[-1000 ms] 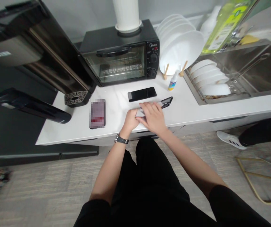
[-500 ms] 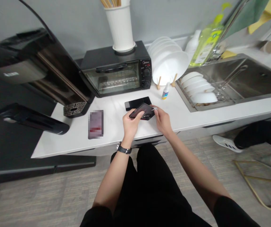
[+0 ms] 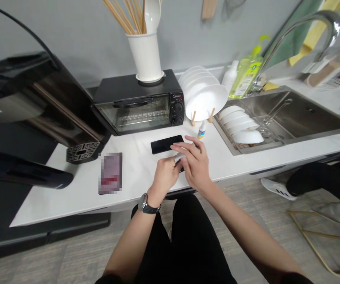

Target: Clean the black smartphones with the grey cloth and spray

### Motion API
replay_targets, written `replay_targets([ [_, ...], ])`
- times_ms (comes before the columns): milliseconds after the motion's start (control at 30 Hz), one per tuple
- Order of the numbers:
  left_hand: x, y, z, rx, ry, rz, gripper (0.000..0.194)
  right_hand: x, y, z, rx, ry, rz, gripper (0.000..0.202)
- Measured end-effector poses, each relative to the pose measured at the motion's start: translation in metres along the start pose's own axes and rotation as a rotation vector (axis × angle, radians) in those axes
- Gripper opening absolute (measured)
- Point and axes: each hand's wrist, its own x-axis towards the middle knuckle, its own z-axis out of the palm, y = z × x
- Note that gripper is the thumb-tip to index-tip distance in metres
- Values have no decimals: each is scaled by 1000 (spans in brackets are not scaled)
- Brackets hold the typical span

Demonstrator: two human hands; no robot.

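Over to the head view, and both hands meet above the front of the white counter [image 3: 140,173], right in the middle! The left forearm climbs from the bottom edge, a dark-strapped watch [image 3: 147,204] at its wrist, and the left hand [image 3: 166,175] turns inward, fingers curled, closed on a dark phone [image 3: 182,169] that shows only as a small dark edge between the two hands. The right forearm angles in from the lower right corner, wrist almost straight, and the right hand [image 3: 196,161] arches over the phone, palm down, upper fingers stretched out and fanned, thumb tucked low toward the left hand. A white wipe [image 3: 179,157] peeks out between them; whether the right fingers pinch it, I cannot tell, they cover too much.

Just beyond those fingertips, a black phone [image 3: 162,145] lies flat on the counter, its near right corner behind the right hand's fingers in this view. A small spray bottle [image 3: 201,131] stands upright just past the right hand. Well off to the left of the left hand lies a blurred-out purplish device [image 3: 111,173], and behind it all sits the toaster oven [image 3: 141,112]!
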Motion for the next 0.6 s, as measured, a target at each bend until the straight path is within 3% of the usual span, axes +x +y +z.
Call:
replay_targets([
  [100,0,0,-5,53,14,62,36,8,6,-9,-74,-122,-151,41],
  [267,-2,-6,-6,9,1,79,27,16,-3,-7,-140,-88,-80,42],
  [367,-3,-11,-7,11,23,117,27,17,-10,1,-188,-144,-239,30],
  [467,-5,-13,-9,49,38,109,26,18,-6,2,-221,-178,-365,31],
  [600,-6,-19,-2,42,22,36,27,18,-5,-2,-253,-106,-108,30],
])
